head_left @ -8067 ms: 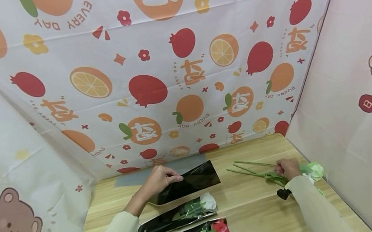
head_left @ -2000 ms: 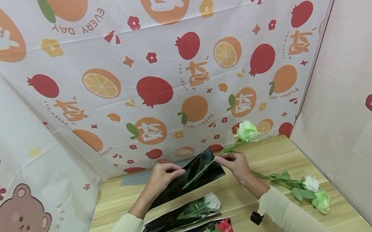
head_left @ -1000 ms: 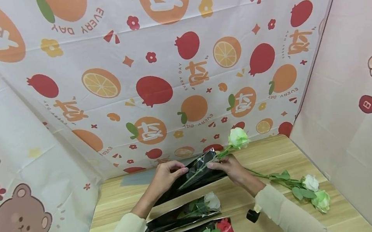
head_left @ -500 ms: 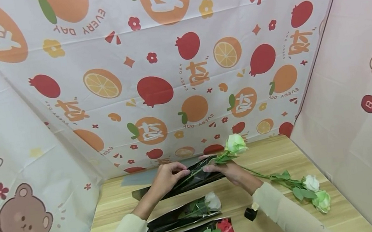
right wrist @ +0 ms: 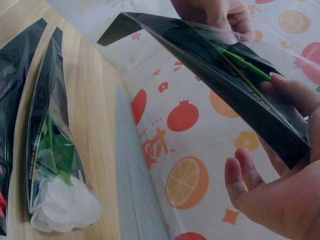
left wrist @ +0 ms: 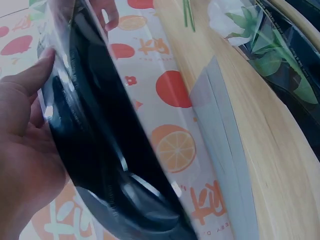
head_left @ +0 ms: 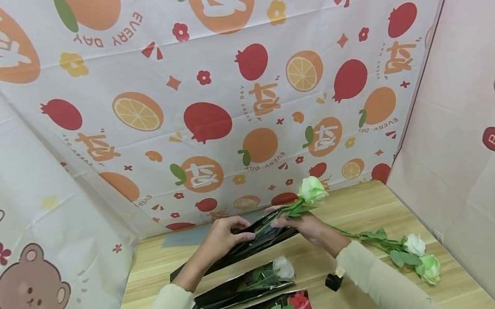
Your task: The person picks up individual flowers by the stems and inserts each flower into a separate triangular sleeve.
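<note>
A black flower sleeve (head_left: 250, 243) with a clear front is held above the table, tilted. A pale green rose (head_left: 312, 191) sticks out of its right end, its green stem (right wrist: 245, 65) running down inside. My left hand (head_left: 229, 236) pinches the sleeve's edge between thumb and fingers, near its middle. With my right hand (head_left: 302, 223) I grip the sleeve's mouth and the rose's stem, thumb on top and some fingers underneath. In the right wrist view two of those fingers (right wrist: 242, 172) stand away from the sleeve. The stem's lower end is hard to make out.
Nearer me lie a sleeved white rose (head_left: 283, 269) and a sleeved red rose (head_left: 301, 307). Loose white and pale green roses (head_left: 413, 253) lie at the right. Grey-blue sheets (head_left: 179, 239) lie at the table's back. A small black object (head_left: 334, 282) is by my right cuff.
My right hand has gone from the loose roses to the sleeve, bringing one green rose. Its stem has slid further left, and the sleeve has folded narrower around it.
</note>
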`<control>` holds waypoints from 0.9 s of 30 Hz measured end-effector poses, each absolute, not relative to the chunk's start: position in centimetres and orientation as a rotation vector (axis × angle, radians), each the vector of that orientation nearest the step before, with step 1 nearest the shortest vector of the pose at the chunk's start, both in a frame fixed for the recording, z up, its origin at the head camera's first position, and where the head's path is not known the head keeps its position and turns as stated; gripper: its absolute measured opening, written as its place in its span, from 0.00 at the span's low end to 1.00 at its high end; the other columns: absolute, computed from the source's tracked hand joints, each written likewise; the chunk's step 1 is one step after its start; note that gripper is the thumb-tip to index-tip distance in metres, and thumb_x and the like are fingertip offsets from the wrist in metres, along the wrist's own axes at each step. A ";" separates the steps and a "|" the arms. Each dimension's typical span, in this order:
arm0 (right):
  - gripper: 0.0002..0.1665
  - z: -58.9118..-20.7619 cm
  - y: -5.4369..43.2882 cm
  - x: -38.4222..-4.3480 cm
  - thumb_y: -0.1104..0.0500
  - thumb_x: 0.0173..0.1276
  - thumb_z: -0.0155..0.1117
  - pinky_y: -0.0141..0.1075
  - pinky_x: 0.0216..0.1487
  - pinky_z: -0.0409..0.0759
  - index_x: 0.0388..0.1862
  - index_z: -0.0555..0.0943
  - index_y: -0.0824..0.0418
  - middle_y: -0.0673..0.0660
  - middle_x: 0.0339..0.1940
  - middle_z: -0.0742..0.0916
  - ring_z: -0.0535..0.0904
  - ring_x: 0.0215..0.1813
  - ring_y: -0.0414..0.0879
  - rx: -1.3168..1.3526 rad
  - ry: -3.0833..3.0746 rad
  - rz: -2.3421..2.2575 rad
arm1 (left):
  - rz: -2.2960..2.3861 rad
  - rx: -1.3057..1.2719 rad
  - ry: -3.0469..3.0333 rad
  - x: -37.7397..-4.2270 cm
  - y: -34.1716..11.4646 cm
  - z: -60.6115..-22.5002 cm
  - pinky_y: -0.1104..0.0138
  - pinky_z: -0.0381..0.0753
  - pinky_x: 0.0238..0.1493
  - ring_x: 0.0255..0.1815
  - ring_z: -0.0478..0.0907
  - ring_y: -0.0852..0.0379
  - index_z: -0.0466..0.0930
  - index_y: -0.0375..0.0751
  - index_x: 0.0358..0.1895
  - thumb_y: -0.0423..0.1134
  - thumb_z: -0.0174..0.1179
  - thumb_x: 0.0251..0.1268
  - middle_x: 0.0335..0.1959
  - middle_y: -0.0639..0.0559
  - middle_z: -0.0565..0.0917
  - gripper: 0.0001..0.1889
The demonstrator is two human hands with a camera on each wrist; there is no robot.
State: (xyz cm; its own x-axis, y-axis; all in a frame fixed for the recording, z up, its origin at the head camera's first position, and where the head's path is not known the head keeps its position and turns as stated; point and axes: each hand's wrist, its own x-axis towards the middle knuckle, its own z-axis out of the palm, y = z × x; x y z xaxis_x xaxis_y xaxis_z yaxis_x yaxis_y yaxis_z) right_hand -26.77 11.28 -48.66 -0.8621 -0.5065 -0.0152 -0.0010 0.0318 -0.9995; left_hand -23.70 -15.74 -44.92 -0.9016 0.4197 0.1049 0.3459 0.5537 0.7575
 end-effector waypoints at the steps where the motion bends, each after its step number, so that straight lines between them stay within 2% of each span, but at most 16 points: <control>1: 0.34 -48.6 11.3 -26.8 0.55 0.72 0.69 0.58 0.78 0.64 0.74 0.75 0.62 0.58 0.74 0.80 0.74 0.75 0.55 -0.524 1.949 -1.886 | 1.275 0.660 2.677 -23.7 -15.7 -44.9 0.68 0.83 0.44 0.41 0.85 0.64 0.89 0.51 0.44 0.46 0.75 0.63 0.40 0.56 0.90 0.10; 4: 0.36 -48.5 11.5 -26.8 0.53 0.72 0.69 0.59 0.78 0.64 0.76 0.73 0.64 0.59 0.76 0.78 0.71 0.78 0.58 -0.547 1.946 -1.875 | 1.248 0.669 2.643 -23.7 -15.7 -44.8 0.68 0.82 0.44 0.40 0.85 0.63 0.88 0.50 0.44 0.46 0.75 0.63 0.40 0.56 0.90 0.10; 8: 0.33 -48.4 11.6 -26.7 0.52 0.73 0.69 0.58 0.77 0.66 0.73 0.76 0.61 0.58 0.74 0.80 0.72 0.77 0.57 -0.558 1.953 -1.866 | 1.231 0.683 2.611 -23.6 -15.5 -44.7 0.69 0.82 0.42 0.39 0.84 0.63 0.88 0.48 0.46 0.44 0.74 0.64 0.39 0.55 0.89 0.10; 10: 0.27 -48.4 11.6 -26.8 0.52 0.72 0.70 0.56 0.75 0.69 0.66 0.82 0.61 0.54 0.70 0.83 0.75 0.74 0.53 -0.547 1.964 -1.883 | 1.238 0.681 2.606 -23.6 -15.5 -44.7 0.69 0.82 0.43 0.40 0.84 0.61 0.88 0.47 0.47 0.43 0.73 0.65 0.40 0.53 0.90 0.11; 12: 0.20 -48.5 11.8 -26.8 0.53 0.70 0.73 0.50 0.72 0.73 0.57 0.87 0.59 0.49 0.62 0.88 0.80 0.68 0.49 -0.499 1.984 -1.920 | 1.246 0.676 2.610 -23.6 -15.6 -44.7 0.68 0.83 0.44 0.41 0.85 0.60 0.88 0.46 0.48 0.43 0.73 0.66 0.42 0.52 0.90 0.11; 14: 0.15 -48.6 11.9 -26.9 0.55 0.69 0.75 0.45 0.70 0.74 0.52 0.88 0.58 0.47 0.56 0.89 0.81 0.64 0.45 -0.444 1.990 -1.976 | 1.260 0.652 2.616 -23.6 -15.7 -44.7 0.66 0.84 0.45 0.44 0.85 0.59 0.88 0.45 0.49 0.43 0.73 0.66 0.44 0.51 0.90 0.12; 15: 0.16 -48.7 12.0 -26.9 0.56 0.68 0.75 0.44 0.69 0.74 0.52 0.87 0.60 0.47 0.56 0.89 0.81 0.63 0.44 -0.419 1.979 -2.011 | 1.264 0.641 2.620 -23.7 -15.7 -44.8 0.66 0.84 0.46 0.44 0.85 0.58 0.88 0.45 0.50 0.43 0.73 0.66 0.45 0.50 0.90 0.13; 17: 0.21 -48.8 12.5 -27.0 0.59 0.69 0.74 0.43 0.70 0.74 0.60 0.84 0.60 0.49 0.59 0.87 0.80 0.63 0.42 -0.361 1.947 -2.071 | 1.269 0.616 2.627 -23.7 -15.9 -44.8 0.64 0.84 0.48 0.47 0.85 0.57 0.87 0.45 0.51 0.44 0.73 0.66 0.47 0.50 0.89 0.14; 19: 0.26 -48.9 13.1 -27.0 0.62 0.73 0.69 0.44 0.70 0.76 0.68 0.78 0.64 0.54 0.65 0.84 0.80 0.64 0.42 -0.306 1.944 -2.100 | 1.274 0.584 2.635 -23.7 -16.1 -44.9 0.62 0.84 0.49 0.49 0.85 0.55 0.87 0.46 0.51 0.44 0.73 0.66 0.49 0.49 0.89 0.14; 21: 0.27 -48.9 13.9 -26.9 0.63 0.76 0.64 0.44 0.68 0.79 0.71 0.75 0.67 0.57 0.66 0.84 0.81 0.62 0.42 -0.201 1.949 -2.141 | 1.276 0.564 2.653 -23.7 -16.3 -45.0 0.61 0.84 0.50 0.51 0.85 0.54 0.87 0.46 0.51 0.45 0.73 0.66 0.50 0.49 0.89 0.14; 24: 0.21 -48.6 14.8 -26.6 0.60 0.77 0.63 0.39 0.57 0.84 0.64 0.79 0.70 0.55 0.55 0.86 0.83 0.51 0.41 -0.001 2.002 -2.241 | 1.279 0.550 2.698 -23.9 -16.6 -45.1 0.60 0.84 0.49 0.50 0.85 0.53 0.88 0.45 0.50 0.44 0.73 0.65 0.50 0.48 0.89 0.14; 27: 0.16 -48.0 15.4 -26.4 0.58 0.74 0.68 0.32 0.45 0.83 0.54 0.84 0.67 0.48 0.42 0.85 0.80 0.40 0.39 0.164 2.017 -2.422 | 1.285 0.516 2.722 -24.0 -16.7 -45.2 0.62 0.84 0.46 0.48 0.85 0.55 0.88 0.46 0.49 0.42 0.74 0.65 0.48 0.49 0.89 0.12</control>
State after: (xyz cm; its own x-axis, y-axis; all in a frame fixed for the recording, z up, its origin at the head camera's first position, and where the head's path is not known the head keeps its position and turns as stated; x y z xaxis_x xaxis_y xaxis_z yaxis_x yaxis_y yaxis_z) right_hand -26.38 15.41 -47.96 -0.9945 0.0775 -0.0706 0.0554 -0.1829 -0.9816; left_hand -24.03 -16.70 -45.17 -0.9393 0.3372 0.0640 0.2638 0.5899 0.7632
